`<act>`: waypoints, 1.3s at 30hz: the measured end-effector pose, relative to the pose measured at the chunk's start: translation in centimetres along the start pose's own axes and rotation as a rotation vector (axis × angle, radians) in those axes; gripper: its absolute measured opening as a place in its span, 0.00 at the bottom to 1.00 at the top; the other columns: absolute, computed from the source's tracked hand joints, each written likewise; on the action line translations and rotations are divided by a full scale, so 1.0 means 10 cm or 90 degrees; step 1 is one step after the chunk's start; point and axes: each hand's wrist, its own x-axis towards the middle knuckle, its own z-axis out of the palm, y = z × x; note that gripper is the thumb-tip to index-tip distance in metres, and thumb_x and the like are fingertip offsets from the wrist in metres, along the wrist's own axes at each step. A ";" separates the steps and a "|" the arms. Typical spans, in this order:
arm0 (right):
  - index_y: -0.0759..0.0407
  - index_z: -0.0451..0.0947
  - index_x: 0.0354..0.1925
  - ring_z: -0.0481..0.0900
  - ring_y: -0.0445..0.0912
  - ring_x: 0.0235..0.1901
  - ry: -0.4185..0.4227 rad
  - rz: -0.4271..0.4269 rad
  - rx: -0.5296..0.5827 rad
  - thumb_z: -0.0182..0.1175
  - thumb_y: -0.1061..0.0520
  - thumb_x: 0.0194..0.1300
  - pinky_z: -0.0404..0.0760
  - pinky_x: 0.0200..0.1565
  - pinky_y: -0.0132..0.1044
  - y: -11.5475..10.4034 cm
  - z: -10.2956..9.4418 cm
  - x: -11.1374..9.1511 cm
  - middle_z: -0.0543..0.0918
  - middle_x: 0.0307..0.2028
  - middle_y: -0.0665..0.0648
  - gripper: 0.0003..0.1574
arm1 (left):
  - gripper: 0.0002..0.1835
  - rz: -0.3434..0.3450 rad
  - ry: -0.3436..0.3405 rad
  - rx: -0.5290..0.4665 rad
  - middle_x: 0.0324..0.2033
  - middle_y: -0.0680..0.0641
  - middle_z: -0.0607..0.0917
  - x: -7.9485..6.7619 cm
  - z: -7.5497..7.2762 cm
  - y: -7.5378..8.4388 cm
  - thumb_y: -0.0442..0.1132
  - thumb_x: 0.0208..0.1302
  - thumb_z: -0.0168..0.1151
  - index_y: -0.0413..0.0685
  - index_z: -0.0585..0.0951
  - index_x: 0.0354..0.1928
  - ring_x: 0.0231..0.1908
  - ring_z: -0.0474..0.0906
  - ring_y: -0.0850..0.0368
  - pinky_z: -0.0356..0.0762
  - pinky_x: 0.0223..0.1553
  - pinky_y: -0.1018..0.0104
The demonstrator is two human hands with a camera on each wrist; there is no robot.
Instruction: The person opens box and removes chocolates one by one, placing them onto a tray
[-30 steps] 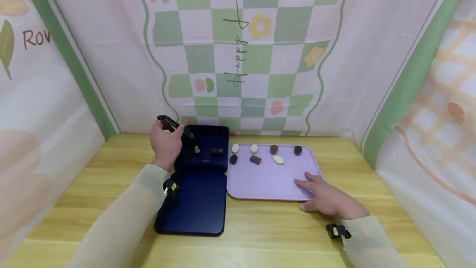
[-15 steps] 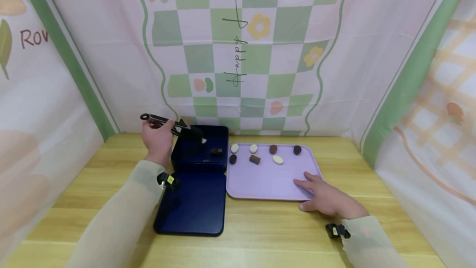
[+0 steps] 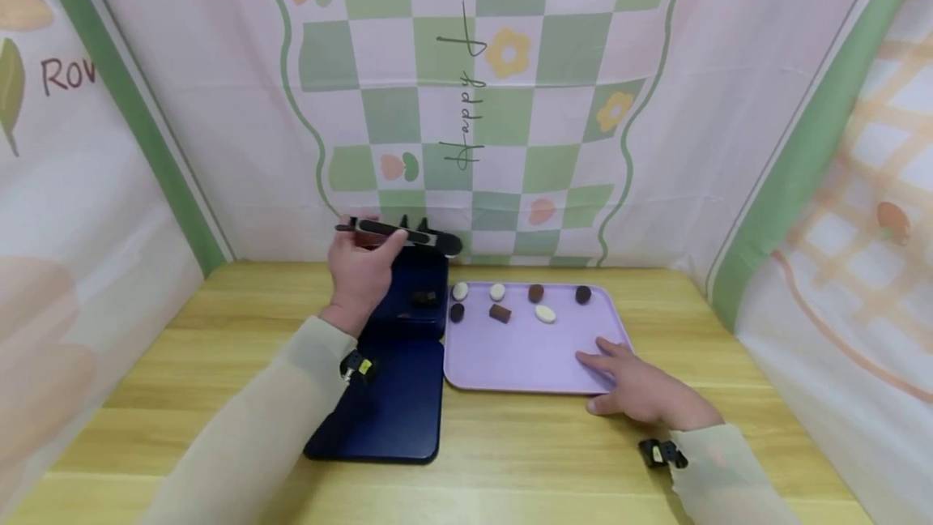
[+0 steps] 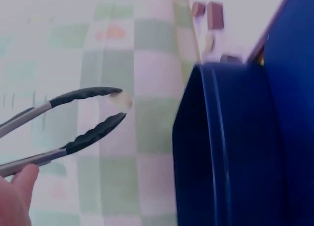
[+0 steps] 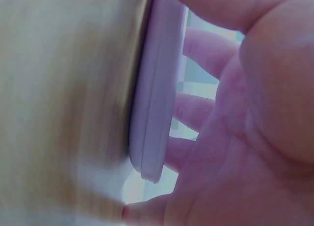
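My left hand (image 3: 359, 274) grips a pair of black-and-silver tongs (image 3: 419, 238), raised above the navy box (image 3: 415, 327). In the left wrist view a small whitish sweet (image 4: 122, 102) sits between the dark tips of the tongs; the head view does not show it. A dark brown piece (image 3: 424, 298) lies inside the box, part of which the hand hides. On the right, my right hand (image 3: 641, 387) rests with spread fingers on the front right corner of the lilac tray (image 3: 517, 359). The right wrist view shows those fingers over the tray's edge.
Along the tray's back part lie several sweets: white ovals such as this one (image 3: 545, 314), a brown block (image 3: 500, 313) and dark round pieces (image 3: 583, 295). The box's lid (image 3: 397, 420) lies flat in front of it. A patterned cloth (image 3: 503, 128) hangs behind the wooden table (image 3: 525, 460).
My left hand first drew left and lifted the tongs with the white sweet, then swung right, so the tongs now lie almost level above the box's back edge. My right hand stays put.
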 end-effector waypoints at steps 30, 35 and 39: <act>0.60 0.71 0.68 0.52 0.77 0.67 0.015 -0.035 -0.013 0.73 0.41 0.55 0.57 0.62 0.70 0.02 0.00 0.00 0.55 0.69 0.80 0.48 | 0.20 0.364 -0.362 0.180 0.44 0.45 0.83 -1.01 1.25 -0.18 0.33 0.52 0.77 0.42 0.79 0.45 0.48 0.81 0.51 0.71 0.57 0.72; 0.60 0.71 0.68 0.52 0.78 0.66 0.016 -0.036 -0.013 0.73 0.40 0.55 0.58 0.61 0.70 0.04 0.00 0.00 0.55 0.69 0.80 0.49 | 0.18 0.332 -0.400 0.203 0.47 0.46 0.83 -1.11 1.36 -0.24 0.32 0.55 0.75 0.45 0.79 0.46 0.51 0.80 0.51 0.67 0.60 0.73; 0.59 0.71 0.68 0.51 0.78 0.66 0.013 -0.031 -0.009 0.73 0.40 0.55 0.58 0.61 0.71 0.04 0.01 0.01 0.54 0.70 0.80 0.49 | 0.18 0.315 -0.423 0.210 0.46 0.48 0.83 -1.16 1.42 -0.29 0.31 0.55 0.74 0.45 0.78 0.46 0.50 0.80 0.53 0.67 0.59 0.75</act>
